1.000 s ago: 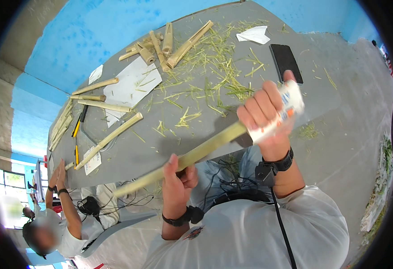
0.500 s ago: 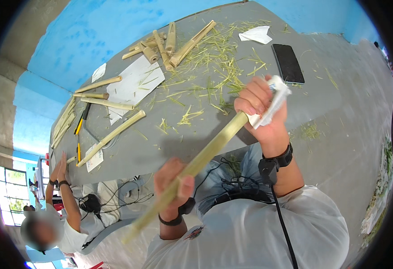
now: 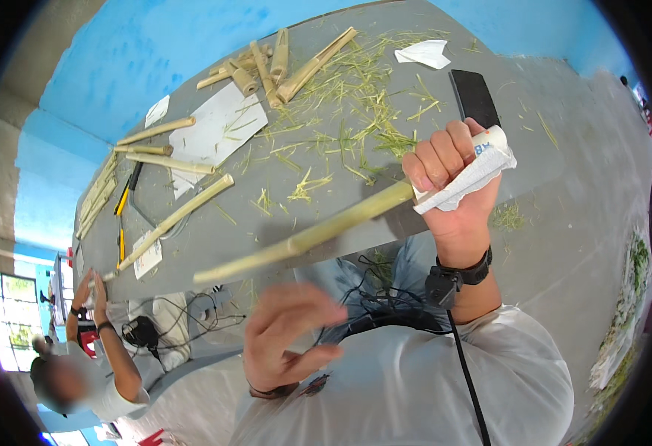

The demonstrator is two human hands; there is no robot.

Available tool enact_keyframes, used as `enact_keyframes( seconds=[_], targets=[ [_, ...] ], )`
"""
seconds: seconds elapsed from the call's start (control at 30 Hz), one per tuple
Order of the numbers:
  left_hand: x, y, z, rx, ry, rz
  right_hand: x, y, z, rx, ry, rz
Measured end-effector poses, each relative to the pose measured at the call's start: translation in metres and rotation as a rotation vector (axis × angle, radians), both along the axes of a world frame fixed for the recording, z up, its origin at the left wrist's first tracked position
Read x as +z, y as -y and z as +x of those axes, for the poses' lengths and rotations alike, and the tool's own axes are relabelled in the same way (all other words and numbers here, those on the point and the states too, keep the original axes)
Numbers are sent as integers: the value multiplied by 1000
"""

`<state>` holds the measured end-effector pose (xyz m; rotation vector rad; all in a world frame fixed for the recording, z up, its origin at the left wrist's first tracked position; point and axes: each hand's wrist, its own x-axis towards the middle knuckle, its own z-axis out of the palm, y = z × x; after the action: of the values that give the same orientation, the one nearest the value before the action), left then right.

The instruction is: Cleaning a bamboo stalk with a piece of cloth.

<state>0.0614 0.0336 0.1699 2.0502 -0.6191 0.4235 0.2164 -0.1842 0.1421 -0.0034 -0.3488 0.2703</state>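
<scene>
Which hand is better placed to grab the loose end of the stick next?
Probably the left hand: it looks empty, open and near the free end of the bamboo stick. The right hand grips the other end.

The stick (image 3: 341, 222) is yellow-green, the wrapping (image 3: 474, 177) white with blue print.

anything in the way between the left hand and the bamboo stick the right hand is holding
Nothing visible: the blurred left hand is below the bamboo stick in the picture, apart from it, with no object showing between. The right hand holds one end with a white wrap.
</scene>
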Motion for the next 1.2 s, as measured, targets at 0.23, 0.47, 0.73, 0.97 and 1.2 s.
enact_keyframes(
  seconds=[0.23,0.47,0.73,0.97,1.2],
  targets=[
    [-13,20,51,352,119,629,25,-14,-17,-22,103,-98],
    [18,0,54,-367,-661,102,51,0,-11,216,589,-132],
    [-12,10,47,367,-46,374,47,-13,-23,-33,47,-193],
    [-36,4,39,411,434,457,45,-18,-27,-33,142,-128],
    [-32,-6,35,82,-110,231,33,-19,-11,206,614,-48]
  ],
)
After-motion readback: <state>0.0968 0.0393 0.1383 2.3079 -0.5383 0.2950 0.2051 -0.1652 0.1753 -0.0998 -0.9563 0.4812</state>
